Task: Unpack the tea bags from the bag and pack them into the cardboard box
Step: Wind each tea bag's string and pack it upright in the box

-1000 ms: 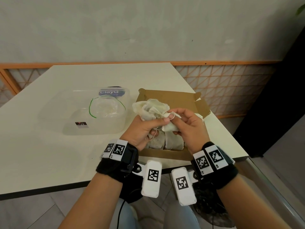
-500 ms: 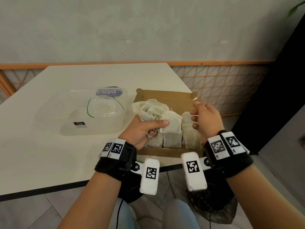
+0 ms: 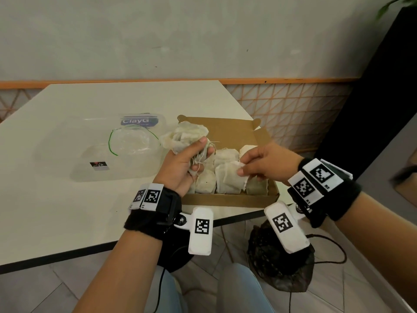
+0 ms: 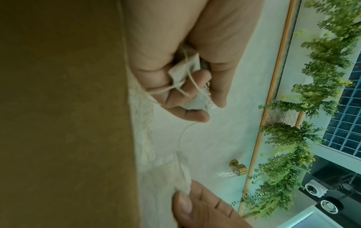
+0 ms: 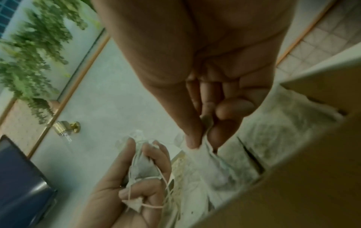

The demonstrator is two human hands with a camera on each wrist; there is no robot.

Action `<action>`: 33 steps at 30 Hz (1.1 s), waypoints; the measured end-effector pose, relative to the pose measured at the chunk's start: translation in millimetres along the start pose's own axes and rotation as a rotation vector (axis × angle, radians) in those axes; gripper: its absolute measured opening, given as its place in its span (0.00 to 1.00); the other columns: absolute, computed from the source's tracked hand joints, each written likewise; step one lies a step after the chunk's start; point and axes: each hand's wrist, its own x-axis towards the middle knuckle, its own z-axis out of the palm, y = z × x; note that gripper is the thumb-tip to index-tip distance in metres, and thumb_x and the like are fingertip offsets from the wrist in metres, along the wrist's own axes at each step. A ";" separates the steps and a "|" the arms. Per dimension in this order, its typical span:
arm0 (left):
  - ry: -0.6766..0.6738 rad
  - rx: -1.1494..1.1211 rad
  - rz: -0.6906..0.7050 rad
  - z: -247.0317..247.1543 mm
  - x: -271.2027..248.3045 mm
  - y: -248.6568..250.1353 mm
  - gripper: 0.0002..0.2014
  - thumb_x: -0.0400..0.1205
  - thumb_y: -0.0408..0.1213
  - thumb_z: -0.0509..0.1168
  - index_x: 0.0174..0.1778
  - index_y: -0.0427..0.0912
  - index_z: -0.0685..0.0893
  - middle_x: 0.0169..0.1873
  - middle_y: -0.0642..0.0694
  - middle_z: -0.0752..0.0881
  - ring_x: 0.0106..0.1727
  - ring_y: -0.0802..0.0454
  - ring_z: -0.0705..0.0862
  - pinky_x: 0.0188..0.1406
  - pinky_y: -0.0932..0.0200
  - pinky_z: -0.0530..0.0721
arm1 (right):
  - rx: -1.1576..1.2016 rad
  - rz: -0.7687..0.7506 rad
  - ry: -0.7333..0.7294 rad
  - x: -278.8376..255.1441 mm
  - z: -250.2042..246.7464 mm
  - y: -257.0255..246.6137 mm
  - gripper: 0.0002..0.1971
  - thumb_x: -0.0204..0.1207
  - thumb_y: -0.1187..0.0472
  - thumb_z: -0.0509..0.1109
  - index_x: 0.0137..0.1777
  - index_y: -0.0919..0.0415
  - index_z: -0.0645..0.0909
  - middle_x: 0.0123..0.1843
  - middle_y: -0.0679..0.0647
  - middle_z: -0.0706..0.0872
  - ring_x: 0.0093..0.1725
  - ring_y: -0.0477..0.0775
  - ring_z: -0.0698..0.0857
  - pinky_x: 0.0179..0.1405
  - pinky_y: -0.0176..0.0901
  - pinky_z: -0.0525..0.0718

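An open brown cardboard box [image 3: 228,199] sits at the table's near right corner with several pale tea bags [image 3: 206,185] standing in it. My left hand [image 3: 188,159] hovers over the box's left side and grips a bunch of tea bags [image 3: 185,137] with loose strings [image 4: 187,64]. My right hand [image 3: 244,168] reaches in from the right and pinches the top corner of one tea bag [image 3: 229,179] in the front row between thumb and fingers [image 5: 193,138]. The left hand's bunch [image 5: 142,168] also shows in the right wrist view.
A clear plastic bag [image 3: 108,152] with a blue label and a green thread lies flat on the white table [image 3: 67,211], left of the box. A dark mesh bag [image 3: 279,265] sits on the floor below the table edge. A wall with orange lattice trim runs behind.
My right hand has come back left from the box's right end and now pinches a tea bag in the front row. The left hand has lifted its bunch slightly.
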 end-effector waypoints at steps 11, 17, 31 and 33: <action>-0.012 -0.003 0.016 0.9 -0.4 0.4 0.05 0.80 0.31 0.66 0.40 0.45 0.80 0.31 0.51 0.83 0.39 0.55 0.85 0.13 0.73 0.68 | -0.113 0.127 -0.045 10.5 24.0 -5.7 0.07 0.68 0.68 0.77 0.39 0.58 0.81 0.35 0.57 0.85 0.28 0.50 0.83 0.33 0.42 0.87; -0.022 -0.016 0.004 -1.2 0.0 -0.2 0.03 0.78 0.32 0.67 0.41 0.43 0.81 0.33 0.49 0.84 0.38 0.55 0.86 0.14 0.73 0.68 | -0.419 -0.062 0.151 -1.6 7.1 -17.5 0.10 0.68 0.62 0.78 0.47 0.57 0.81 0.37 0.48 0.81 0.34 0.46 0.79 0.32 0.34 0.75; 0.017 -0.015 -0.008 0.0 -0.5 0.5 0.04 0.79 0.31 0.67 0.41 0.44 0.82 0.34 0.49 0.84 0.38 0.55 0.86 0.14 0.72 0.69 | -0.811 -0.061 -0.072 -12.9 16.3 -11.0 0.12 0.74 0.68 0.66 0.51 0.55 0.88 0.49 0.50 0.89 0.45 0.47 0.81 0.49 0.34 0.78; 0.023 -0.019 -0.014 0.5 -0.7 0.4 0.03 0.79 0.31 0.68 0.41 0.43 0.82 0.33 0.49 0.84 0.37 0.55 0.86 0.14 0.72 0.69 | -0.854 -0.075 -0.029 -15.8 14.8 -7.7 0.11 0.74 0.65 0.66 0.50 0.51 0.86 0.47 0.46 0.86 0.49 0.48 0.81 0.57 0.41 0.77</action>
